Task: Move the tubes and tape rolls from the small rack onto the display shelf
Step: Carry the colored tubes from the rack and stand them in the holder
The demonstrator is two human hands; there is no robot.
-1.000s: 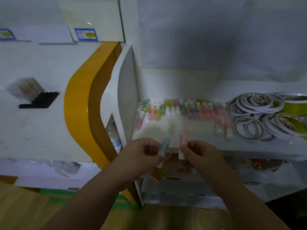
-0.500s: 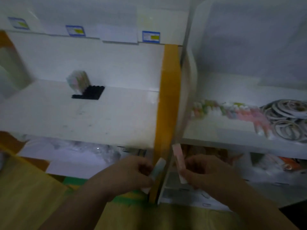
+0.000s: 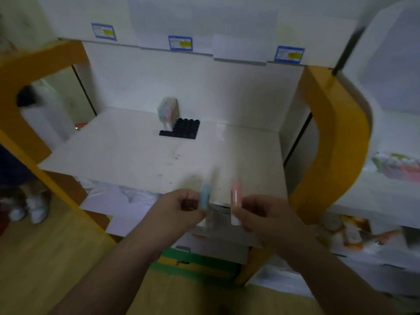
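Two tubes up in front of me: my left hand (image 3: 179,211) pinches the blue tube (image 3: 204,196), my right hand (image 3: 266,218) pinches the pink tube (image 3: 235,196), both upright at the white shelf (image 3: 136,155) edge. Farther back, the black rack (image 3: 181,131) holds a blurred cluster of tubes (image 3: 168,111).

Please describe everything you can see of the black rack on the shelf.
The black rack is a small flat square block, seemingly plastic, with a grid of round holes. It lies flat at the back of the white shelf. A few pastel tubes stand upright in its rear left corner; the other holes are empty. No hand touches it.
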